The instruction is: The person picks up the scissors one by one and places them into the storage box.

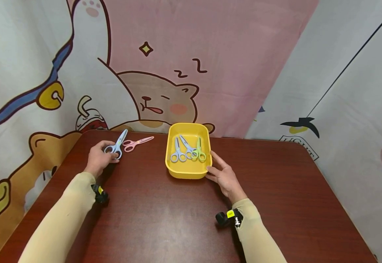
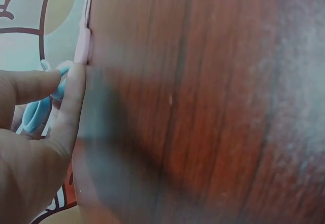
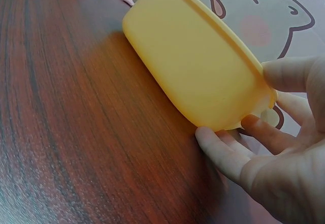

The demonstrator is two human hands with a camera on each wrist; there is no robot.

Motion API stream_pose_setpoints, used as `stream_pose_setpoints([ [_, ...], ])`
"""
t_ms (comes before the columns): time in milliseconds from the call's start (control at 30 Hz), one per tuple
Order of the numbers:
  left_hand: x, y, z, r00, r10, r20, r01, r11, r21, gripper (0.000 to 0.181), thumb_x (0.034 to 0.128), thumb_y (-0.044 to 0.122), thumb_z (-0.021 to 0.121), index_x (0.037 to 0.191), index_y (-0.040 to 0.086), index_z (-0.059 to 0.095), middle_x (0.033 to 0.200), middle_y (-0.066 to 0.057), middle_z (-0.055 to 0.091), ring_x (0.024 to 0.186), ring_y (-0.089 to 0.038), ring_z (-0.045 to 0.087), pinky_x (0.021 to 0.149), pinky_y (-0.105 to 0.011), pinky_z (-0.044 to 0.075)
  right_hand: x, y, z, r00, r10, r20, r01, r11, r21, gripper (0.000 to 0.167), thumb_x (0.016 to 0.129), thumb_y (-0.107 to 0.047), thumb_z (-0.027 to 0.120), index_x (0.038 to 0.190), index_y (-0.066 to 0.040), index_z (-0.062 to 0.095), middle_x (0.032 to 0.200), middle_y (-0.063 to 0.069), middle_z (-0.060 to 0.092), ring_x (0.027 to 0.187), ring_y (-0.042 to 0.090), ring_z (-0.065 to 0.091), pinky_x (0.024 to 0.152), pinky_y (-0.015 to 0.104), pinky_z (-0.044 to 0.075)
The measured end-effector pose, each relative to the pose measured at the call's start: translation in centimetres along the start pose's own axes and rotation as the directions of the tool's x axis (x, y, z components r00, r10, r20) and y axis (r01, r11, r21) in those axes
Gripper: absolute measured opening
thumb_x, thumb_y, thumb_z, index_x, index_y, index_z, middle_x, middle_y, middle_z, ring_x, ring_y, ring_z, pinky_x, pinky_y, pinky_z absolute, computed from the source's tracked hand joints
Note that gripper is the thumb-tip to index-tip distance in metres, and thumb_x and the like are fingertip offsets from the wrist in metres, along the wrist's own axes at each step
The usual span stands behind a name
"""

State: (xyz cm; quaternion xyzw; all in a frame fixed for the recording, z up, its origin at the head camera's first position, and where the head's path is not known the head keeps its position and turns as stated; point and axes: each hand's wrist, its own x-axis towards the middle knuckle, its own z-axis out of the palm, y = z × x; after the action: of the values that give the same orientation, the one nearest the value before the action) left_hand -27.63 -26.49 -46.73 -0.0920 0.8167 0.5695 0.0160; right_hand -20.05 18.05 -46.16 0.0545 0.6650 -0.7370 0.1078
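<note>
Near the table's back left corner my left hand [image 1: 98, 157] pinches blue scissors [image 1: 121, 138] by the handle loops, blades pointing away. In the left wrist view the blue handle [image 2: 36, 113] shows between thumb and fingers. Pink scissors [image 1: 143, 140] lie on the table just right of them. A yellow basket [image 1: 189, 175] stands at the back middle, holding two blue-grey scissors [image 1: 177, 149] and green scissors [image 1: 199, 148]. My right hand [image 1: 225, 179] touches the basket's right side, fingers extended; in the right wrist view the thumb meets the rim and other fingertips sit lower.
The dark reddish-brown wooden table [image 1: 151, 219] reaches back to a cloth backdrop [image 1: 237, 54] printed with cartoon animals. A small black camera is strapped to each wrist. The basket stands close to the table's back edge.
</note>
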Motion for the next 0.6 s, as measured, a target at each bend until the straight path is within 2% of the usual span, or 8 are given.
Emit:
stream_pose_setpoints([
  [200,-0.21,0.23,0.17,1.000,0.027,0.004,-0.027,0.999,-0.041,0.054,0.0929,-0.012,0.067,0.143,-0.005,0.048,0.125,-0.029,0.046,0.073,-0.013,0.068,0.075,-0.036,0.063,-0.04,-0.03,-0.02,1.000,0.002,-0.001,-0.002,1.000,0.000,0.070,0.103,-0.001,0.058,0.163,-0.024,0.033,0.167,0.012,0.027,0.135,0.040,0.053,0.108,0.054,0.047],
  [600,-0.53,0.77,0.63,0.999,0.027,0.034,-0.024,0.996,-0.085,0.054,0.0909,-0.014,0.066,0.142,-0.007,0.047,0.124,-0.027,0.048,0.080,-0.014,0.066,0.076,-0.036,0.063,0.03,0.01,-0.09,1.000,0.007,-0.002,-0.007,1.000,-0.022,0.069,0.103,-0.004,0.059,0.163,-0.026,0.033,0.167,0.011,0.027,0.133,0.038,0.055,0.108,0.053,0.047],
])
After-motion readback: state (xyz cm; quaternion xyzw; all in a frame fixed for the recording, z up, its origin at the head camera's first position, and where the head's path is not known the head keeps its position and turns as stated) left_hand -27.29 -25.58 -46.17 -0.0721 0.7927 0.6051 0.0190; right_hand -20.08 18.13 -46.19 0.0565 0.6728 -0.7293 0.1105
